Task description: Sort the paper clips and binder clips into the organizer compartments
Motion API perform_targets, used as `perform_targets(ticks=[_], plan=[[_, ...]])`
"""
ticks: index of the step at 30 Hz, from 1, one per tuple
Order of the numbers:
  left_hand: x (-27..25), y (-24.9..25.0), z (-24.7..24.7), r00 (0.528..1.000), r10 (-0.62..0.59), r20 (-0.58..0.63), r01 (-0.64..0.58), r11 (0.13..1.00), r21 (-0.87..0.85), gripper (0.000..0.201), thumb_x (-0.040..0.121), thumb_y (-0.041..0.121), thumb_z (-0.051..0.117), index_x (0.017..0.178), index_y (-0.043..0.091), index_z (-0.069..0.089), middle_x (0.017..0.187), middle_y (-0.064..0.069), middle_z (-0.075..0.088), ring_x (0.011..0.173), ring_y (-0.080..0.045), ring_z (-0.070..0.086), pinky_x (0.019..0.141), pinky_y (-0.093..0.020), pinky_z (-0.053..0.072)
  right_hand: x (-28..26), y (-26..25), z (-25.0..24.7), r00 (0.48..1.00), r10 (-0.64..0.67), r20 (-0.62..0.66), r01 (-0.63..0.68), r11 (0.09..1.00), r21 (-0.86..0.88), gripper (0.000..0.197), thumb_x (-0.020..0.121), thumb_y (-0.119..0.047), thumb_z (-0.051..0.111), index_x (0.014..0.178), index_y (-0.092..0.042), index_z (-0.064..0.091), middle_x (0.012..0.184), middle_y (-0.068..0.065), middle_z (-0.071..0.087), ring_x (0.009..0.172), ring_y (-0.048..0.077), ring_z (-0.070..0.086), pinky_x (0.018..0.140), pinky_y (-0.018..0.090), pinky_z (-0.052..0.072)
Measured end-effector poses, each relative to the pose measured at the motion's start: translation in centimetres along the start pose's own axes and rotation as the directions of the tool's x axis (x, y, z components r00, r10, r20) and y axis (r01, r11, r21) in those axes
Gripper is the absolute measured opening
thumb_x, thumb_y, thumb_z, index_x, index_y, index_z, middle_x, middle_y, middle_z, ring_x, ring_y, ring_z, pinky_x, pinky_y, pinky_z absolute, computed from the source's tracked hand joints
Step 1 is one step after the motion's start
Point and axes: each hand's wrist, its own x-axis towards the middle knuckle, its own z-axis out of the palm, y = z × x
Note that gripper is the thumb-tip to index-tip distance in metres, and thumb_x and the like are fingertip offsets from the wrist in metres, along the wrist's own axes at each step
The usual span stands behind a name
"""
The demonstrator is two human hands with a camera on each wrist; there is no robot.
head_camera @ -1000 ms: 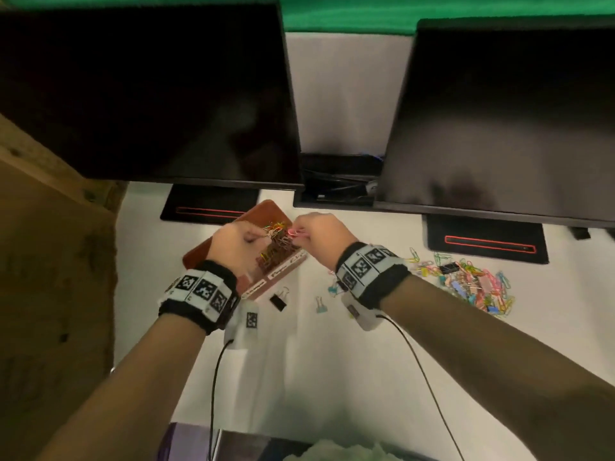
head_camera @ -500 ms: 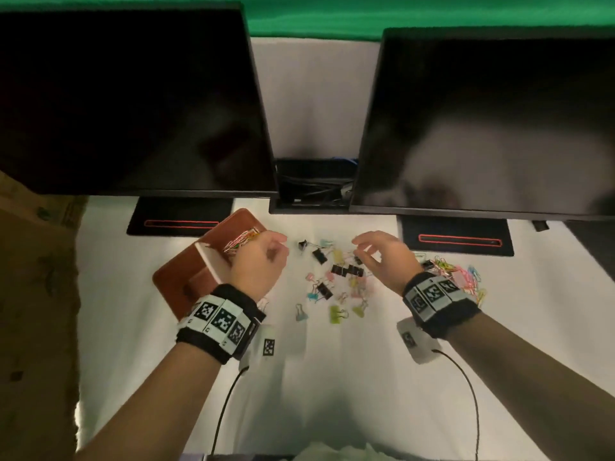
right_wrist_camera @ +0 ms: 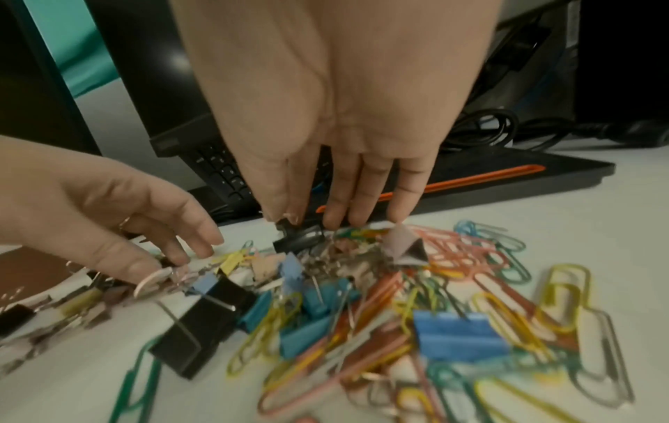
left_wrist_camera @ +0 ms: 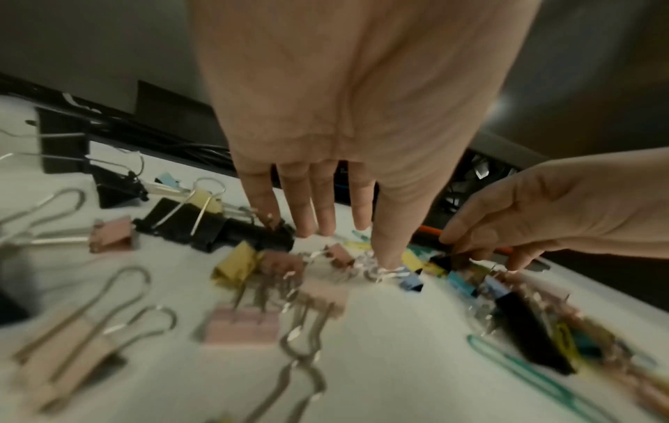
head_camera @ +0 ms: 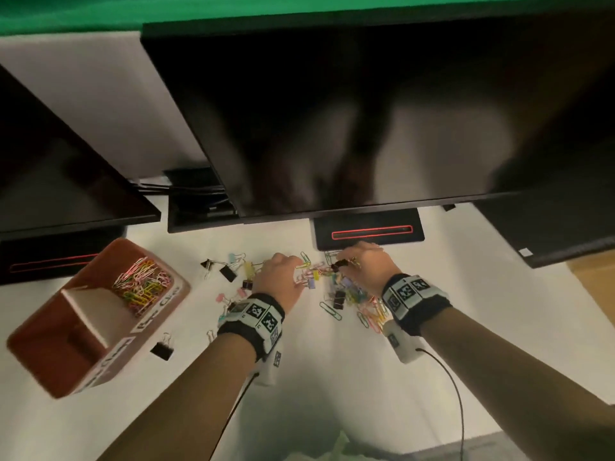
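Note:
The brown organizer (head_camera: 50,354) stands at the left; its back compartment holds coloured paper clips (head_camera: 143,287). A mixed pile of paper clips and binder clips (head_camera: 349,294) (right_wrist_camera: 398,300) lies in front of the monitor base. My right hand (head_camera: 346,266) (right_wrist_camera: 286,221) reaches down at the pile's far edge, thumb and forefinger pinching a black binder clip (right_wrist_camera: 300,236) (left_wrist_camera: 443,260). My left hand (head_camera: 293,274) (left_wrist_camera: 347,246) is beside it on the left, fingers straight, tips touching small clips and holding nothing.
Loose binder clips (head_camera: 228,272) lie between the organizer and the hands, and one black binder clip (head_camera: 163,347) sits by the organizer's front. Two dark monitors overhang the white table; a black stand base (head_camera: 369,232) is just behind the right hand. A keyboard (right_wrist_camera: 217,168) lies behind.
Both hands left the organizer and moved right to the pile. The right hand has taken hold of a black binder clip. The head view swung right.

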Motion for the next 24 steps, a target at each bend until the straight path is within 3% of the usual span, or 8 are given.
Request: perform_targets(ticks=[4, 9, 11, 14, 19, 22, 24], plan=[[-0.1, -0.8, 0.7, 1.0, -0.011, -0.014, 0.012, 0.999, 0.04, 0.037, 0.083, 0.017, 0.063, 0.119, 0.02, 0.055, 0.115, -0.001, 0.05, 0.104, -0.019, 0.054, 0.092, -0.031, 0.046, -0.2, 0.1, 0.7, 0.995, -0.054, 0.078, 0.051, 0.998, 0.042, 0.022, 0.088, -0.032, 0.055, 0.107, -0.03, 0.065, 0.11, -0.002, 0.058, 0.106, 0.02, 0.049, 0.092, 0.035, 0.043], [-1.9, -2.1, 0.9, 1.0, -0.029, 0.005, 0.03, 0.991, -0.13, 0.042, 0.082, 0.007, 0.062, 0.12, 0.02, 0.054, 0.119, 0.003, 0.048, 0.101, -0.016, 0.054, 0.095, -0.032, 0.048, -1.7, 0.5, 1.5, 0.977, -0.163, 0.138, 0.167, 0.986, -0.019, 0.026, 0.085, -0.041, 0.056, 0.108, -0.033, 0.064, 0.108, -0.006, 0.057, 0.104, 0.016, 0.051, 0.094, 0.038, 0.045], [-2.6, -2.6, 0.9, 0.999, -0.043, 0.003, 0.043, 0.977, -0.208, 0.039, 0.08, 0.008, 0.064, 0.114, 0.024, 0.055, 0.119, 0.006, 0.047, 0.103, -0.014, 0.052, 0.094, -0.032, 0.049, -1.6, 0.4, 1.3, 0.98, -0.171, 0.107, 0.174, 0.985, -0.019, 0.03, 0.084, -0.045, 0.056, 0.111, -0.033, 0.061, 0.111, -0.006, 0.056, 0.106, 0.016, 0.05, 0.094, 0.038, 0.045], [-2.9, -2.8, 0.9, 0.996, -0.087, -0.036, 0.076, 0.966, -0.249, 0.028, 0.079, 0.011, 0.067, 0.095, 0.029, 0.052, 0.111, 0.01, 0.046, 0.102, -0.01, 0.05, 0.088, -0.026, 0.048, -0.5, -0.8, 0.4, 0.974, -0.214, 0.067, 0.213, 0.977, 0.017, 0.039, 0.084, -0.036, 0.06, 0.122, -0.031, 0.054, 0.12, -0.004, 0.054, 0.113, 0.017, 0.048, 0.098, 0.035, 0.043], [-2.3, -2.5, 1.2, 0.995, -0.054, -0.088, 0.044, 0.993, -0.109, 0.018, 0.08, 0.019, 0.066, 0.092, 0.026, 0.054, 0.1, 0.009, 0.047, 0.089, -0.011, 0.052, 0.082, -0.028, 0.048, 2.1, -3.3, 0.2, 0.933, -0.242, 0.265, 0.267, 0.962, -0.059, 0.06, 0.082, -0.021, 0.064, 0.137, -0.024, 0.04, 0.138, 0.001, 0.042, 0.124, 0.023, 0.04, 0.104, 0.037, 0.039], [-1.9, -2.4, 1.4, 0.992, 0.017, -0.123, -0.017, 1.0, 0.006, 0.012, 0.083, 0.021, 0.064, 0.093, 0.022, 0.059, 0.099, 0.005, 0.052, 0.079, -0.011, 0.051, 0.079, -0.027, 0.047, 2.4, -4.1, 0.8, 0.923, -0.207, 0.325, 0.267, 0.952, -0.15, 0.06, 0.078, -0.023, 0.069, 0.133, -0.018, 0.044, 0.131, 0.006, 0.038, 0.119, 0.026, 0.038, 0.099, 0.039, 0.043], [-1.8, -2.6, 1.5, 0.988, 0.041, -0.148, -0.039, 0.999, 0.017, 0.01, 0.083, 0.021, 0.064, 0.093, 0.021, 0.063, 0.099, 0.004, 0.054, 0.08, -0.012, 0.053, 0.078, -0.026, 0.047, 2.2, -4.0, 1.3, 0.931, -0.198, 0.306, 0.246, 0.961, -0.127, 0.056, 0.077, -0.021, 0.07, 0.128, -0.016, 0.048, 0.125, 0.006, 0.041, 0.113, 0.025, 0.043, 0.096, 0.039, 0.046]])
